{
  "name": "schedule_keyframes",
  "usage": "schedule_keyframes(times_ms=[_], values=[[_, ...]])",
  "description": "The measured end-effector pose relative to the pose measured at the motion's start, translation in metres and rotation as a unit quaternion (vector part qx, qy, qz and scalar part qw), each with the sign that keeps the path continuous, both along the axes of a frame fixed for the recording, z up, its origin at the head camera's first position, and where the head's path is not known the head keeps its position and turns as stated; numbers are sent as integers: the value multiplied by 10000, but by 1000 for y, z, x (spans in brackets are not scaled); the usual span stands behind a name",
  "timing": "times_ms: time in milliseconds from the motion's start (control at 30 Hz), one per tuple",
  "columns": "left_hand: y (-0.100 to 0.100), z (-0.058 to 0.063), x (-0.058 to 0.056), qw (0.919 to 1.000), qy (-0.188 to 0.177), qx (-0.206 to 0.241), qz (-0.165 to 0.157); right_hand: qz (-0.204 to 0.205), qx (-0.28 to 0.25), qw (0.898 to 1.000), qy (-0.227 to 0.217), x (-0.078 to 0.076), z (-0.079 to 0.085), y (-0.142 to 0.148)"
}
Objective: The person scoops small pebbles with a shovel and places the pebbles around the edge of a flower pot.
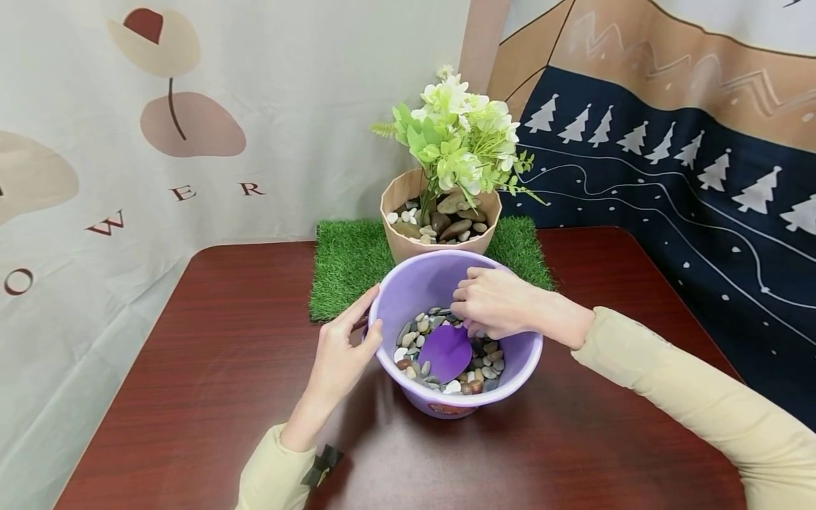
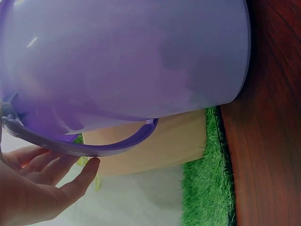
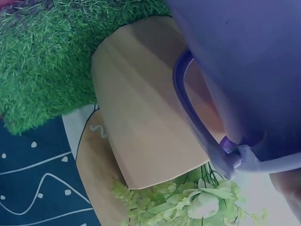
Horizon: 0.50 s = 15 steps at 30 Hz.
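Note:
A light purple bucket stands at the middle of the table, with several mixed pebbles at its bottom. My left hand holds the bucket's left rim, thumb at the edge and fingers along the outside. In the left wrist view, the fingers of that left hand lie beside the bucket's hanging handle. Over the inside of the bucket, my right hand is curled round the grip of a dark purple toy shovel, its grip hidden by the fingers. The shovel's blade rests among the pebbles.
Behind the bucket, a beige flowerpot with larger stones and white-green artificial flowers stands on an artificial grass mat. The dark red wooden table extends around them. Printed curtains hang behind.

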<state>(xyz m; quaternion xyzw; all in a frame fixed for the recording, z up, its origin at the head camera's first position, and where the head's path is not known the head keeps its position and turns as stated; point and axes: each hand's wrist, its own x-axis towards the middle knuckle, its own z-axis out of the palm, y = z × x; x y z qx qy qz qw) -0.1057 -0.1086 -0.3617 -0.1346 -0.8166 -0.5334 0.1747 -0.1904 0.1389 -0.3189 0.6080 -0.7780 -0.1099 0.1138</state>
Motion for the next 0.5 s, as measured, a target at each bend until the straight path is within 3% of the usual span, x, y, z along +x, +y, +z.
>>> schedule_keyframes(times_ms=[500], values=[[0, 0, 0, 10000, -32, 36, -27, 82, -362, 9983, -458, -2, 1, -1]])
